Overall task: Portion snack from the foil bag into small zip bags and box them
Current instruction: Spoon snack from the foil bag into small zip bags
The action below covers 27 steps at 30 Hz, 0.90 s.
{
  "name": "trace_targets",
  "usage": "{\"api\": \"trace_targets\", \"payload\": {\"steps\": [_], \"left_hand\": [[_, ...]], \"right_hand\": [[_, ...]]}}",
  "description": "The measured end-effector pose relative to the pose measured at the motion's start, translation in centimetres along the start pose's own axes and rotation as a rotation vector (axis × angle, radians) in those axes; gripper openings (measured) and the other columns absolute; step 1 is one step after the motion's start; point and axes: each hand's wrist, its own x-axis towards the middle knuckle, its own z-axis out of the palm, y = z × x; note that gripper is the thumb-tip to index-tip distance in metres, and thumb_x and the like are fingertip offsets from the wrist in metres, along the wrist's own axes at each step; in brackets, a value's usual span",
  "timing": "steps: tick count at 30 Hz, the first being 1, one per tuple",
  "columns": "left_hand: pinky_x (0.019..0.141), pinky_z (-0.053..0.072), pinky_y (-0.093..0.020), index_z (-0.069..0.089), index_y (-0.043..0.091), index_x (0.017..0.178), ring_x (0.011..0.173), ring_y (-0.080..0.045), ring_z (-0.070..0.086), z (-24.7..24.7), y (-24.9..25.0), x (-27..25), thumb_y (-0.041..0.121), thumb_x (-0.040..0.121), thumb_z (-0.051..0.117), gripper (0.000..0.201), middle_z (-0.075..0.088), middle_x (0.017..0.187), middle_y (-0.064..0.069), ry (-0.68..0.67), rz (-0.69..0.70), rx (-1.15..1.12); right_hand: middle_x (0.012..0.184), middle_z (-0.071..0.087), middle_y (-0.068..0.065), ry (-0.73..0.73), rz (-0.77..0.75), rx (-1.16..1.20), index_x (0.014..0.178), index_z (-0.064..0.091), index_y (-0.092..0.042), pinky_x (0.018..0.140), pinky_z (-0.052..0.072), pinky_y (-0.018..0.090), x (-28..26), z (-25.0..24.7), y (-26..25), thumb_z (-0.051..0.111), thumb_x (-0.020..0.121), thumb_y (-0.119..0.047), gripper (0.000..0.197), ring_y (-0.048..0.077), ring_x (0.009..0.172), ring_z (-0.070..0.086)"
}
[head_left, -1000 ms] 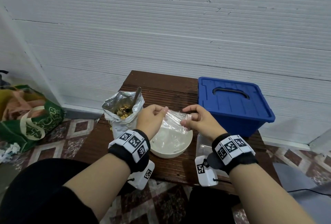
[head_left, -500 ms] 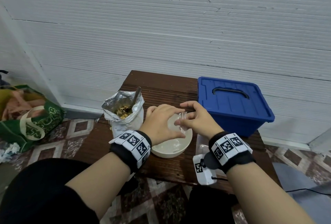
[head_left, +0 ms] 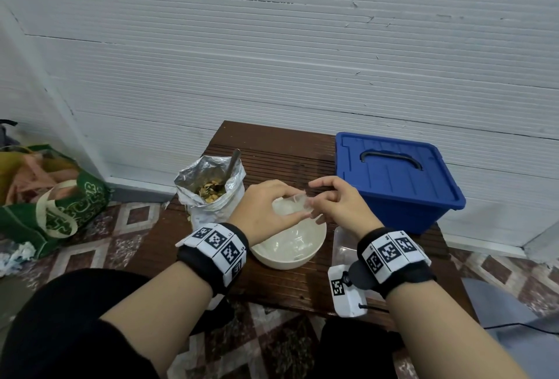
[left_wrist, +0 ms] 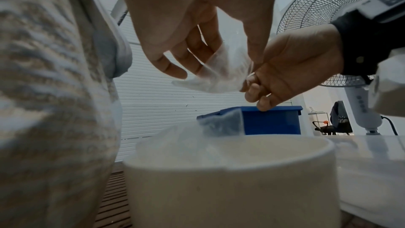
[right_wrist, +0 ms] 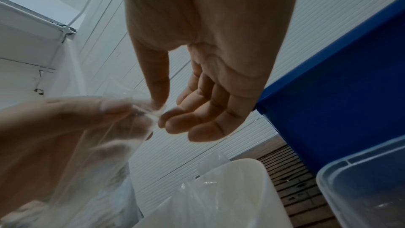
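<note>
Above the white bowl (head_left: 287,253) near the desk's (head_left: 272,148) front edge, the left hand (head_left: 266,212) and the right hand (head_left: 338,207) meet on one small clear zip bag (head_left: 292,206). Each grip is closed on it, thumb and fingertips pinching its top edge. More clear bags lie in the bowl. At the desk's left edge stands the open foil bag (head_left: 211,194) of snack with a spoon handle (head_left: 234,160) in it; the lidded blue box (head_left: 393,179) sits at the right edge.

Head cam looks down; wrist cams up close.
</note>
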Motion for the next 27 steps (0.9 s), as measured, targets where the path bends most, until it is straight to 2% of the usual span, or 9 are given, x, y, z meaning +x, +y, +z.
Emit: {"api": "trace_targets", "payload": {"steps": [2,4,6,9,13,18,22,25,27], "left_hand": [[0.087,0.04,-0.008,0.073,0.024,0.104,0.094,0.001,0.058,-0.3,0.2,0.0,0.038,0.072,0.082,0.035,0.066,0.098,0.015,0.014,-0.008,-0.001],[0.088,0.043,-0.011,0.072,0.025,0.109,0.097,0.0,0.059,-0.8,0.4,-0.1,0.038,0.072,0.082,0.04,0.068,0.102,0.011,0.015,-0.025,-0.012],[0.089,0.044,-0.012,0.07,0.024,0.114,0.098,-0.001,0.059,-1.6,0.9,-0.2,0.037,0.072,0.082,0.046,0.068,0.104,0.007,0.032,-0.031,-0.039],[0.086,0.042,-0.005,0.069,0.023,0.117,0.1,0.002,0.058,-3.5,1.5,-0.5,0.032,0.072,0.083,0.048,0.068,0.107,0.007,0.087,-0.039,-0.094],[0.086,0.046,-0.014,0.07,0.031,0.111,0.099,0.0,0.06,-6.9,1.9,-1.2,0.04,0.072,0.081,0.041,0.069,0.103,0.009,0.175,-0.064,-0.135],[0.079,0.041,-0.004,0.066,0.04,0.104,0.098,0.006,0.056,-11.7,0.2,-1.8,0.038,0.073,0.079,0.033,0.065,0.104,0.015,0.289,-0.176,-0.089],[0.091,0.045,-0.022,0.068,0.03,0.111,0.107,-0.006,0.056,-13.9,-3.3,-2.2,0.045,0.072,0.078,0.042,0.064,0.107,0.013,0.269,-0.322,-0.02],[0.088,0.045,-0.023,0.068,0.027,0.113,0.105,-0.009,0.059,-14.0,-4.8,-2.4,0.044,0.071,0.08,0.047,0.067,0.109,0.009,0.181,-0.417,-0.017],[0.087,0.047,-0.025,0.067,0.027,0.109,0.102,-0.011,0.06,-13.4,-5.3,-2.5,0.04,0.07,0.082,0.043,0.067,0.106,0.007,0.137,-0.439,-0.002]], "right_hand": [[0.079,0.071,0.006,0.028,-0.003,0.047,0.11,0.058,-0.014,0.069,0.056,0.034,0.1,0.0,-0.2,0.065,0.089,-0.015,0.023,0.016,0.07,0.066],[0.08,0.07,0.005,0.089,-0.018,0.087,0.107,0.06,-0.012,0.071,0.055,0.037,0.3,0.2,-0.6,0.061,0.092,-0.019,0.017,0.017,0.071,0.065],[0.079,0.07,0.007,0.155,-0.04,0.126,0.103,0.061,-0.01,0.069,0.054,0.036,0.7,0.6,-1.2,0.058,0.094,-0.021,0.015,0.018,0.069,0.063],[0.076,0.067,0.01,0.21,-0.058,0.172,0.099,0.063,-0.006,0.062,0.05,0.03,1.5,1.7,-2.4,0.053,0.096,-0.016,0.014,0.018,0.063,0.059],[0.074,0.066,0.007,0.173,-0.089,0.143,0.097,0.067,-0.007,0.059,0.048,0.026,2.6,4.0,-4.1,0.052,0.096,-0.015,0.016,0.015,0.062,0.058],[0.083,0.066,0.0,0.072,-0.198,-0.038,0.1,0.07,-0.023,0.066,0.046,0.02,3.9,7.1,-5.3,0.066,0.088,-0.023,0.012,0.006,0.071,0.056],[0.085,0.064,-0.005,0.031,-0.314,-0.242,0.109,0.068,-0.018,0.065,0.039,0.002,4.4,9.3,-6.2,0.071,0.084,-0.029,0.027,0.0,0.074,0.054],[0.09,0.067,-0.003,0.047,-0.351,-0.365,0.102,0.071,-0.015,0.065,0.038,0.004,4.9,10.5,-6.5,0.068,0.087,-0.029,0.021,0.003,0.076,0.055],[0.091,0.069,-0.002,0.061,-0.365,-0.465,0.097,0.072,-0.014,0.069,0.041,0.014,5.3,11.0,-6.5,0.062,0.091,-0.029,0.019,0.01,0.084,0.06]]}}
